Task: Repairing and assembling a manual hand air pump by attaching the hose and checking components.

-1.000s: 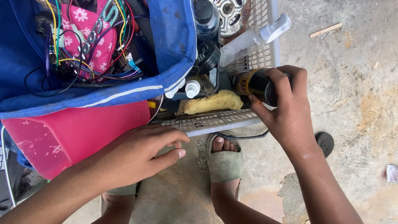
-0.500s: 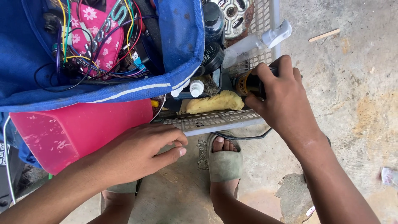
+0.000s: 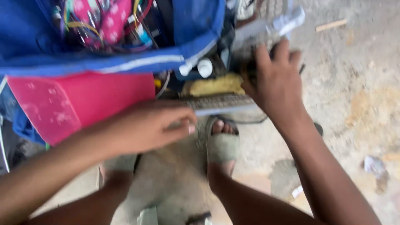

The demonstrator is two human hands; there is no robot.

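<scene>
Right hand (image 3: 277, 79) sits upper centre-right of the frame, back of hand to the camera, fingers spread and pressed down into the white wire basket (image 3: 266, 29); frame is motion-blurred, so I can't tell whether it's gripping anything underneath, possibly a dark object hidden by the palm. Left hand (image 3: 146, 125) is centre-left, fingers loosely curled with the tips together, resting at the lower edge of the pink board (image 3: 83, 100) and just beside the end of the grey slotted strip (image 3: 218, 103); nothing visibly held in it. Strip runs roughly horizontal across frame centre, between the two hands, its right end under the right hand. Just above it lies a yellow sponge-like lump (image 3: 214, 85), and above that a small white cap (image 3: 204, 67) beside a white nozzle-shaped piece. Blue bag (image 3: 196, 29) fills the upper left, open mouth showing a tangle of coloured wires (image 3: 104, 25) over a pink flowered cloth. Pink board pokes out from below the bag's white-striped hem, left of centre. Foot in a grey sandal (image 3: 222, 146) is at lower centre, toes just under the strip. Concrete floor (image 3: 358, 91) takes the right side, with a small stick (image 3: 330, 25) upper right and a crumpled scrap (image 3: 373, 165) lower right.
</scene>
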